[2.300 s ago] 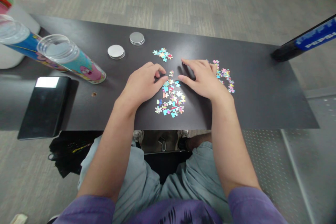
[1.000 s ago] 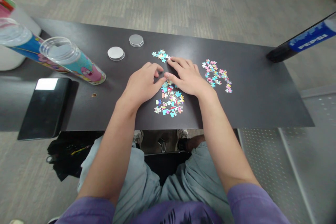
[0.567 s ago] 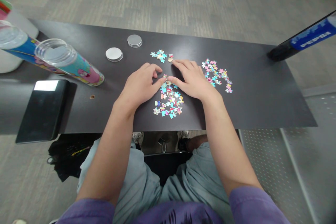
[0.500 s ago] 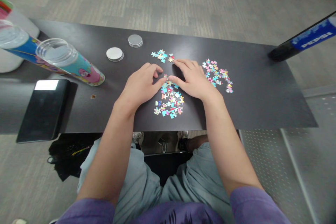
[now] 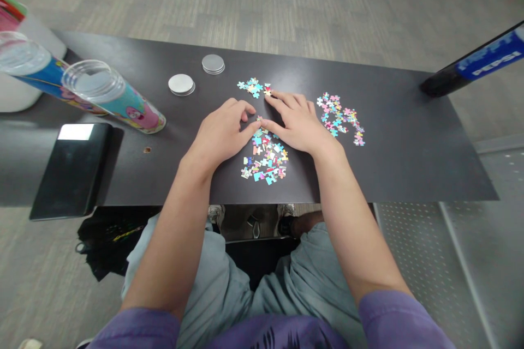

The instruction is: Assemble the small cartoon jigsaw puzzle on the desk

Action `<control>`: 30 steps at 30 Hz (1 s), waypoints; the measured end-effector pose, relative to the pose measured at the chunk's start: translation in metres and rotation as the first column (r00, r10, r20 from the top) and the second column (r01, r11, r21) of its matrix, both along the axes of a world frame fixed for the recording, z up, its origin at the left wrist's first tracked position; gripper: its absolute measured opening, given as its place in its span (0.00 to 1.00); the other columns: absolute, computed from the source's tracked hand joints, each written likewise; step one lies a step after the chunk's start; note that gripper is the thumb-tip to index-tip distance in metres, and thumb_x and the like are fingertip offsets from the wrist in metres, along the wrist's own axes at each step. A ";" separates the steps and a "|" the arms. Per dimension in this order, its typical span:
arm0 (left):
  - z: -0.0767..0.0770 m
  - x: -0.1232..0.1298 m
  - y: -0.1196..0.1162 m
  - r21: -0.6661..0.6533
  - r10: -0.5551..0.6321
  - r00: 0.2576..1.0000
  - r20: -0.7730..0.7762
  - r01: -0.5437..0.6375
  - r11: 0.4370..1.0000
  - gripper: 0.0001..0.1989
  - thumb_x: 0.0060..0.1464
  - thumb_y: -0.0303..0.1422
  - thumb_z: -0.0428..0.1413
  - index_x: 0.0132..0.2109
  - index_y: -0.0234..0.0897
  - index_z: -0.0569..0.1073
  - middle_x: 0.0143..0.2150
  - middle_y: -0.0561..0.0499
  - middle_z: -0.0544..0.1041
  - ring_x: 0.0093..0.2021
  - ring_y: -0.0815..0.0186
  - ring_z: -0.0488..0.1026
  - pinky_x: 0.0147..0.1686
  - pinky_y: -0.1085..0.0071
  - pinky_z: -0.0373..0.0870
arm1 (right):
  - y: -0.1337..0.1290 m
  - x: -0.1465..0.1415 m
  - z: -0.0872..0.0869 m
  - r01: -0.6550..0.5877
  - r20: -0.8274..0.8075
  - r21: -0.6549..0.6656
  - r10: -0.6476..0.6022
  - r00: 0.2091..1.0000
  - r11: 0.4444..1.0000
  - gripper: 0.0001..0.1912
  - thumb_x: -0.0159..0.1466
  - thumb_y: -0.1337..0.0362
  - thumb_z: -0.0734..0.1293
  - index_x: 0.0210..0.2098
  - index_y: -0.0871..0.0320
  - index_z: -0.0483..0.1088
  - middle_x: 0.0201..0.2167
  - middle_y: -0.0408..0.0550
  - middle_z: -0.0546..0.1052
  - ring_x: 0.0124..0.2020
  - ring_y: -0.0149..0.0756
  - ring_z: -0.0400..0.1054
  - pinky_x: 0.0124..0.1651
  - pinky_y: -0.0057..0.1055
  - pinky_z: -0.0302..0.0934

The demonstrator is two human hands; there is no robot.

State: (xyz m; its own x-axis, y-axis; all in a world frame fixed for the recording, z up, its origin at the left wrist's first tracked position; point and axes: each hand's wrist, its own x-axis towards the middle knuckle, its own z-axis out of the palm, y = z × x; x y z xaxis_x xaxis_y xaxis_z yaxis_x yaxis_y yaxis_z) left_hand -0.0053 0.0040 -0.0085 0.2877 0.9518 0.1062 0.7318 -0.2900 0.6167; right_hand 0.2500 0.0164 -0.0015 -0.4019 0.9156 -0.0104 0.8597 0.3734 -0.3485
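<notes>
Several small jigsaw puzzle pieces (image 5: 268,161) lie in a loose pile near the front edge of the black table. At the pile's left, my left hand (image 5: 224,133) rests with fingers partly curled and its thumb tip at the pile's top, thumb and index finger apart. My right hand (image 5: 297,122) lies across from it, fingers spread. Its index fingertip is at a red and yellow puzzle piece (image 5: 267,89), while the thumb reaches the pile's top. Just left of that piece sits a light-blue cluster of pieces (image 5: 251,86). Another group of pieces (image 5: 338,114) spreads right of my right hand.
Two stacks of round discs (image 5: 181,84) lie toward the back left. A clear-topped cartoon tube (image 5: 135,109) stands beside another tube (image 5: 51,79). At the left front is a black tablet-like slab (image 5: 71,172). A Pepsi-labelled cylinder (image 5: 470,71) stands at the far right.
My right index fingertip has shifted slightly left and up against the red and yellow puzzle piece. My left hand stays almost as it was. The whole view has moved a little.
</notes>
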 end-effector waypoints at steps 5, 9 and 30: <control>0.001 0.000 0.000 -0.001 -0.007 1.000 -0.008 0.007 1.000 0.09 0.78 0.41 0.71 0.59 0.48 0.85 0.55 0.48 0.86 0.47 0.54 0.81 0.53 0.54 0.78 | -0.007 -0.001 0.003 0.002 0.007 0.002 -0.002 1.000 1.000 0.49 0.90 0.27 0.58 0.95 0.49 0.68 0.97 0.58 0.66 0.94 0.78 0.60 0.92 0.83 0.59; 0.002 -0.001 0.000 -0.008 -0.008 1.000 -0.002 0.008 1.000 0.10 0.78 0.40 0.70 0.60 0.46 0.85 0.56 0.48 0.87 0.46 0.55 0.81 0.53 0.54 0.78 | -0.018 0.004 0.007 0.019 0.030 -0.017 -0.019 0.999 1.000 0.46 0.89 0.32 0.64 0.95 0.50 0.68 0.97 0.59 0.66 0.93 0.80 0.61 0.91 0.85 0.59; -0.002 -0.002 0.003 -0.003 -0.023 0.999 0.023 0.023 1.000 0.09 0.76 0.34 0.71 0.60 0.43 0.87 0.55 0.47 0.86 0.47 0.55 0.82 0.52 0.55 0.76 | -0.041 0.006 0.022 0.005 0.132 0.018 -0.008 0.991 1.000 0.38 0.90 0.45 0.67 0.92 0.52 0.74 0.92 0.60 0.73 0.88 0.81 0.68 0.89 0.84 0.61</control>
